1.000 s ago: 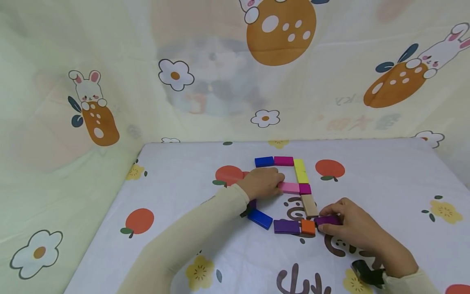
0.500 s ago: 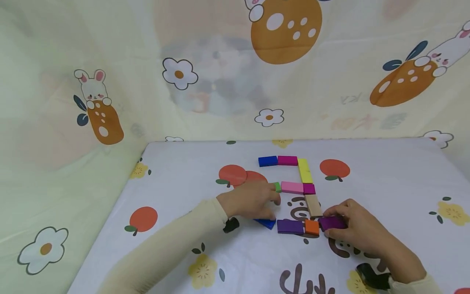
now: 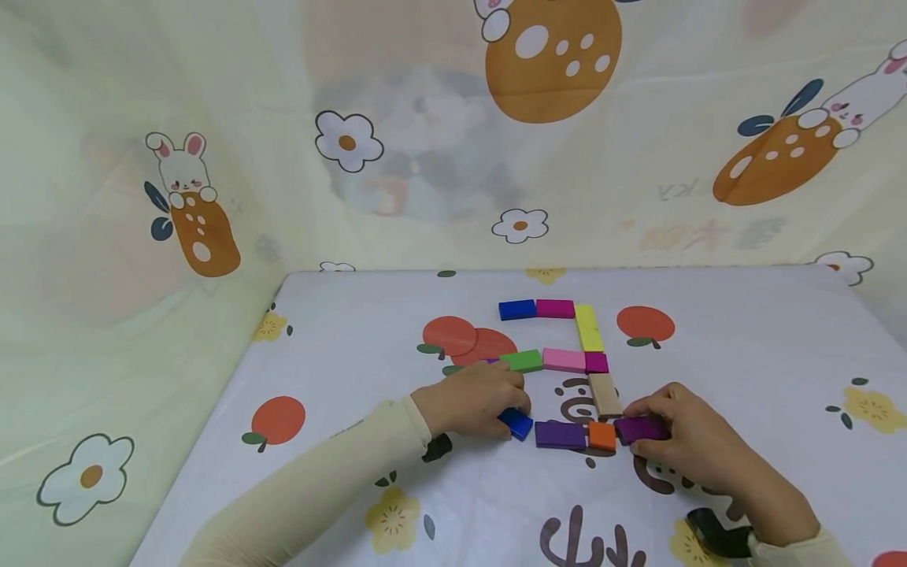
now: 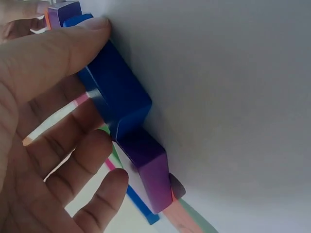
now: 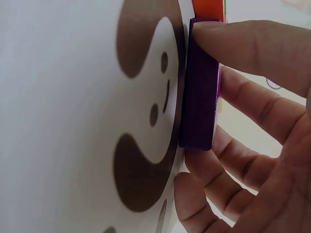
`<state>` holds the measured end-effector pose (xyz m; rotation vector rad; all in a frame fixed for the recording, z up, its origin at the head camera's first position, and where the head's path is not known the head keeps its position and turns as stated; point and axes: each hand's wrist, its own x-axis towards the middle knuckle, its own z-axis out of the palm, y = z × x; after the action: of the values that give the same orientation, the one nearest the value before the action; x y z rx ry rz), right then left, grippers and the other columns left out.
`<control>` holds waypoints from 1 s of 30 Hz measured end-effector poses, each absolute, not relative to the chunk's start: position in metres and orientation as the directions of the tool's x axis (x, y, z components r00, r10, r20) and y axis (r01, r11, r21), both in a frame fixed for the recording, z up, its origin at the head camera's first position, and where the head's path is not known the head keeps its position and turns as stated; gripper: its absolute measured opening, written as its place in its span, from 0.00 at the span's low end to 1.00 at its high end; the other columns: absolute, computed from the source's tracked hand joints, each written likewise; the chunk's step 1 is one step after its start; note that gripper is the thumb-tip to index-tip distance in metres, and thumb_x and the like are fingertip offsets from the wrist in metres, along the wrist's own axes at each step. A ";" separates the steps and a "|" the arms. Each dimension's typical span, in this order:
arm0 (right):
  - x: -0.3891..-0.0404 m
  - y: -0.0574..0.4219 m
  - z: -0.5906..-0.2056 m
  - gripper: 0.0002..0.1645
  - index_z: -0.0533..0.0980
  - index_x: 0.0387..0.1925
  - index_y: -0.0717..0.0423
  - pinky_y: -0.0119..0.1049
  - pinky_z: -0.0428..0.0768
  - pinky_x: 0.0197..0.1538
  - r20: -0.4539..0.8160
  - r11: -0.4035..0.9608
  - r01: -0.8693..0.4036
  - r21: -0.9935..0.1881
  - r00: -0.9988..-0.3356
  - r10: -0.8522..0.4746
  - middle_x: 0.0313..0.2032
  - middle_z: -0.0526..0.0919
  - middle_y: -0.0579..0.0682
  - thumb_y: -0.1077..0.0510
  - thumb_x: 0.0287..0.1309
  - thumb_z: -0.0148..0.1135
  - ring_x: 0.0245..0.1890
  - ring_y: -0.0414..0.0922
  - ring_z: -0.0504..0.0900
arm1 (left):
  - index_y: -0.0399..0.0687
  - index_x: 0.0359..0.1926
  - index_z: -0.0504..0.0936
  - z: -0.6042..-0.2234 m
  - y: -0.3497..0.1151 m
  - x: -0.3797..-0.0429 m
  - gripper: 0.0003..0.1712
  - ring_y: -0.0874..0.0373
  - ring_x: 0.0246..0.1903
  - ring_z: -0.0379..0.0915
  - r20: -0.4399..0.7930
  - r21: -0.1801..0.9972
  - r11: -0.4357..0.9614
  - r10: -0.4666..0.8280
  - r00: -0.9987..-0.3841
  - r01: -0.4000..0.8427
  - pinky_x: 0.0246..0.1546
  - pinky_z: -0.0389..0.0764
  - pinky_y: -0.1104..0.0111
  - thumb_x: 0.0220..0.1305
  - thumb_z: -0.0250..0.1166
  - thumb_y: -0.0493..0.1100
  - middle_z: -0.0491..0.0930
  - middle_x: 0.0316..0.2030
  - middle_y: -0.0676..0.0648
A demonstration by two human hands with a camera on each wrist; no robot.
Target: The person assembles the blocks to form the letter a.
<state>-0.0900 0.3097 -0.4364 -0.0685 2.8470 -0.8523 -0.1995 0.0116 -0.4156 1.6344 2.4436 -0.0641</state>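
My left hand (image 3: 473,400) pinches a blue block (image 4: 114,87) lying slanted at the row's left end, thumb on its near side. A purple block (image 4: 148,170) meets the far end of that blue block and is mostly hidden by my hand in the head view. My right hand (image 3: 697,433) pinches another purple block (image 5: 201,87) between thumb and fingers, flat on the cloth at the right end. Between the hands lie a long purple block (image 3: 560,435) and a small orange block (image 3: 601,437), the orange one close beside the right-hand block.
Behind, a green block (image 3: 521,361), a pink block (image 3: 564,360) and a small magenta block (image 3: 597,362) form a row. A tan block (image 3: 605,395) and yellow block (image 3: 589,328) run along the right, and a blue block (image 3: 517,310) and magenta block (image 3: 555,309) top the outline.
My left hand has moved from the middle row down and left to the slanted blue block, uncovering the green block. My right hand stays on its purple block.
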 end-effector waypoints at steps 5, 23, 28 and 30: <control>-0.090 0.309 -0.436 0.26 0.85 0.51 0.58 0.46 0.84 0.41 -0.147 0.842 0.007 -0.540 -0.985 -0.087 0.45 0.76 0.57 0.59 0.49 0.83 0.42 0.51 0.78 | 0.62 0.58 0.87 -0.416 0.011 -0.199 0.22 0.63 0.51 0.73 -0.188 0.079 0.387 0.911 -0.368 0.919 0.48 0.74 0.73 0.65 0.74 0.56 0.83 0.50 0.56; -0.088 0.310 -0.438 0.23 0.86 0.48 0.57 0.37 0.76 0.38 -0.126 0.844 -0.002 -0.537 -0.989 -0.082 0.45 0.77 0.54 0.60 0.49 0.82 0.40 0.48 0.76 | 0.59 0.48 0.86 -0.427 0.035 -0.180 0.23 0.64 0.40 0.73 -0.107 -0.024 0.366 0.924 -0.367 0.930 0.40 0.70 0.70 0.69 0.65 0.68 0.79 0.37 0.58; -0.087 0.310 -0.438 0.22 0.86 0.47 0.57 0.36 0.72 0.35 -0.123 0.849 0.000 -0.528 -0.989 -0.077 0.45 0.77 0.54 0.59 0.48 0.82 0.40 0.48 0.75 | 0.59 0.47 0.86 -0.427 0.034 -0.179 0.22 0.64 0.40 0.73 -0.101 -0.015 0.368 0.924 -0.368 0.930 0.41 0.71 0.70 0.69 0.65 0.68 0.79 0.37 0.58; -0.087 0.310 -0.438 0.21 0.86 0.46 0.56 0.35 0.72 0.35 -0.126 0.850 0.002 -0.527 -0.989 -0.076 0.45 0.77 0.54 0.59 0.48 0.82 0.40 0.48 0.75 | 0.59 0.47 0.86 -0.427 0.034 -0.179 0.22 0.64 0.40 0.73 -0.098 -0.010 0.368 0.925 -0.367 0.930 0.41 0.71 0.70 0.68 0.65 0.68 0.79 0.37 0.58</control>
<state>-0.0868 0.3096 -0.4378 -0.0583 2.8838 -0.8216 -0.1794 0.0340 -0.4271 1.7224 2.5349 -0.0977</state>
